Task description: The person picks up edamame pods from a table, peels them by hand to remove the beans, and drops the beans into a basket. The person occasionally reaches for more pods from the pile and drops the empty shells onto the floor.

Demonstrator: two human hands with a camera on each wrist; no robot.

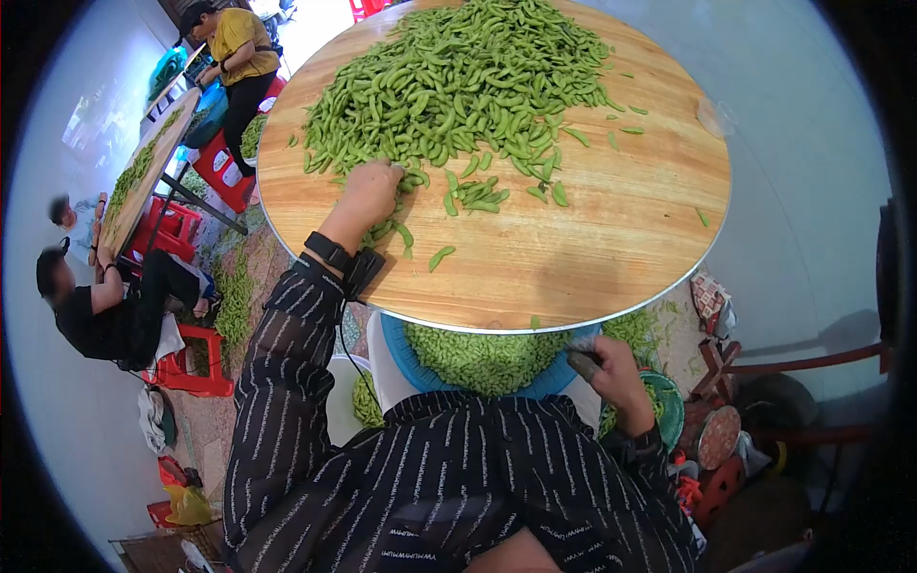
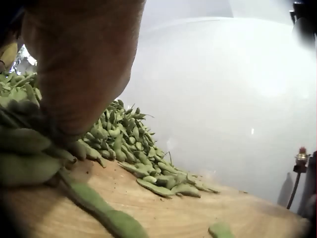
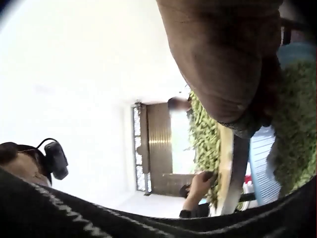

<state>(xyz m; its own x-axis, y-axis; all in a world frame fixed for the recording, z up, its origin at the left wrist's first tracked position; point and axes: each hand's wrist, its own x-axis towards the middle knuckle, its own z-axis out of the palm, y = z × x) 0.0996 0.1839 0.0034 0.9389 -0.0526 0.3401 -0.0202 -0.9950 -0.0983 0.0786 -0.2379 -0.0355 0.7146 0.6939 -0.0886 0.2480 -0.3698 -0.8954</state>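
A large heap of green soybean pods point(image 1: 458, 76) covers the far part of a round wooden table point(image 1: 611, 258). My left hand point(image 1: 368, 198) is at the heap's near left edge, its fingers curled down around pods; in the left wrist view the palm and fingers point(image 2: 89, 74) hide most of the grip. Loose pods point(image 2: 99, 208) lie under that wrist. My right hand point(image 1: 616, 374) is just past the table's near edge, over the right rim of a blue tub point(image 1: 394, 349) of shelled beans point(image 1: 482, 358). Its thumb wears a dark cover point(image 1: 581, 365) and stands apart from the blurred fingers.
A white bucket point(image 1: 342, 406) stands left of the tub, and a green basket point(image 1: 669, 411) stands right. Wooden furniture point(image 1: 793, 368) is at right. Several people are at a second table point(image 1: 143, 196) on the left, with red stools point(image 1: 196, 363) and pods scattered on the floor.
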